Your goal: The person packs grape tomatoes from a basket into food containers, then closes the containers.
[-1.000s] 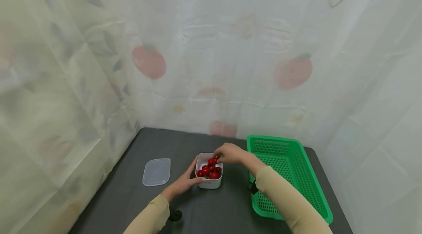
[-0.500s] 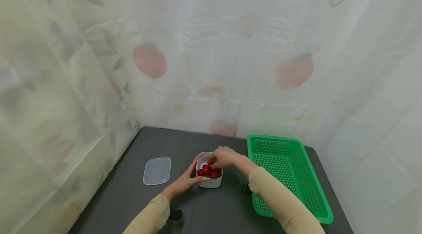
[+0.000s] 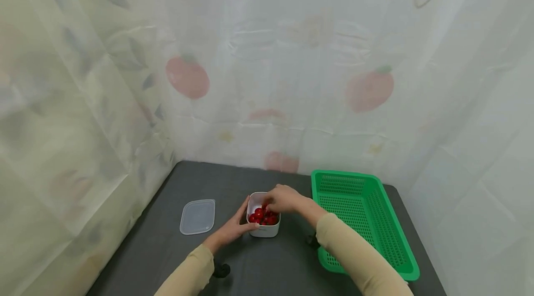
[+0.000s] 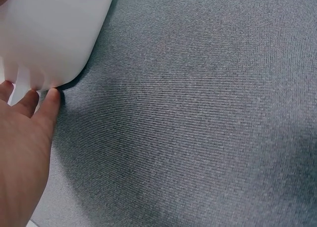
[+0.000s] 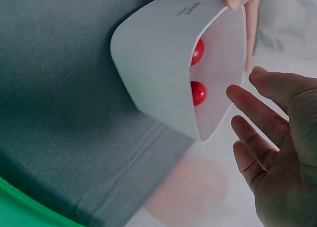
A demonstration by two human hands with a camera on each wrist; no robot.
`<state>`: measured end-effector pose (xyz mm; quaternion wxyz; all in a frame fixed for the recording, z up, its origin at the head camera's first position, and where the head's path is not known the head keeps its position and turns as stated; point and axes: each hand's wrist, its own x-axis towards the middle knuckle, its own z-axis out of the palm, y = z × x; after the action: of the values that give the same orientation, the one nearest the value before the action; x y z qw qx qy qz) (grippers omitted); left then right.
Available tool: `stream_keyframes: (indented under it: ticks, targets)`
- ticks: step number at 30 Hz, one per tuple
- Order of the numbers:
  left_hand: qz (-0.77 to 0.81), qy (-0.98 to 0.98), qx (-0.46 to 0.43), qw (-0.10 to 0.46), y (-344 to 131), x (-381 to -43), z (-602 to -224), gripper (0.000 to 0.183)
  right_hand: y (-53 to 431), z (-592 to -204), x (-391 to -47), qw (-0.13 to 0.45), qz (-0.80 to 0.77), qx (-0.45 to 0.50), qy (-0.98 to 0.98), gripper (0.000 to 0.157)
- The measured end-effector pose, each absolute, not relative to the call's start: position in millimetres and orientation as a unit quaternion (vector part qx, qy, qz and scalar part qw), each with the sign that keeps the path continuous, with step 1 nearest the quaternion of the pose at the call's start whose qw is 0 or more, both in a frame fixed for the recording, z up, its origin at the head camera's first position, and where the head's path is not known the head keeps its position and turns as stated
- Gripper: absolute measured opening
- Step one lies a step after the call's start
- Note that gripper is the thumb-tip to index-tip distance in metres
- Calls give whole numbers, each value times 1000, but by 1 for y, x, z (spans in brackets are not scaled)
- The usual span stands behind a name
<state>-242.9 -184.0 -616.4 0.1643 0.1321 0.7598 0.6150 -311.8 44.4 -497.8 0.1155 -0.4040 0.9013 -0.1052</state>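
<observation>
A white square food container (image 3: 264, 231) stands on the dark table, with red cherry tomatoes (image 3: 259, 214) inside. My left hand (image 3: 232, 230) grips its left side, thumb at the near corner and fingers along the wall. In the left wrist view, the fingertips (image 4: 51, 94) touch the container's lower side. My right hand (image 3: 285, 198) is over the container's far right rim, its fingertips partly hidden in the head view. In the right wrist view the right hand (image 5: 277, 142) has its fingers spread apart beside the opening, holding nothing. Two tomatoes (image 5: 199, 93) show inside there.
A clear flat lid (image 3: 198, 217) lies on the table left of the container. To the right stands a green perforated plastic basket (image 3: 390, 222), partly under the right forearm. A printed curtain (image 3: 267, 78) hangs behind the table and along both sides.
The right hand has moved slightly left and further over the container, covering some tomatoes. The left hand, container, lid and basket stay in place.
</observation>
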Motion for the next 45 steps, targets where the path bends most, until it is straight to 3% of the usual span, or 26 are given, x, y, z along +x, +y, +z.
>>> stream_keyframes:
  ticks: [9,20,33,45]
  targets:
    - [609,773,103,147,-191,-242,-609,106,38,-481,-295,64,-136,-426,892,27]
    - [593,794,60,120,-253,-231,-592,72,9,-478,-265,32,-145,-480,865,24]
    - [537,842,-29,43,-338,-209,-591,64,-23,-513,-235,89,-173,-520,831,30]
    - [469,876,-97,53,-354,-205,-598,63,-63,-558,-224,151,-262,-428,852,45]
